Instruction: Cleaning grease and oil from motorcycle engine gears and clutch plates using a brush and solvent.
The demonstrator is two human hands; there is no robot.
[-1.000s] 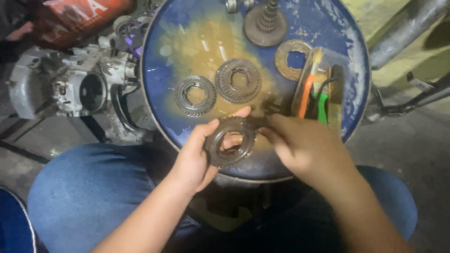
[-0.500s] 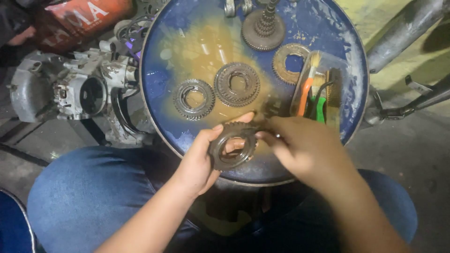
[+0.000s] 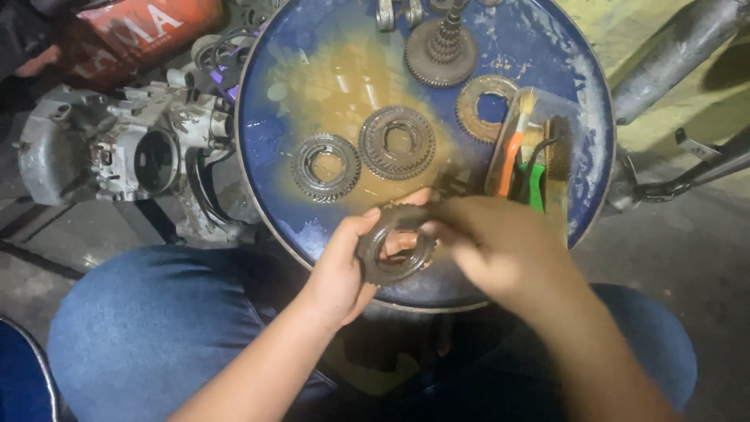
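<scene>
Head view: I look straight down on a round blue drum top (image 3: pixel 312 47) that serves as the surface, with my knees in jeans at the bottom of the frame.
Left hand (image 3: pixel 344 270): I have it closed on the dark gear ring (image 3: pixel 397 244), thumb on the near rim and fingers behind, so the ring stands tilted with its open middle facing me.
Right hand (image 3: pixel 500 246): it is blurred; the fingertips meet the ring's right edge, but I cannot tell whether they pinch it or only touch it.
Gear ring position: lower middle of the frame, lifted above the drum's near edge, clear of the oily brown puddle (image 3: pixel 351 86).
Laid-out parts: two toothed rings (image 3: pixel 326 167) (image 3: pixel 397 142) lie flat side by side in the puddle, a third rusty ring (image 3: pixel 488 107) to their right, and a stepped gear shaft (image 3: pixel 442 53) stands upright at the top.
Tools: an orange-handled brush (image 3: pixel 509 162) and a green handle (image 3: pixel 537 187) rest at the right rim, close to my right hand.
Left of frame: an engine case (image 3: pixel 117 152) sits on the floor beside the drum.
</scene>
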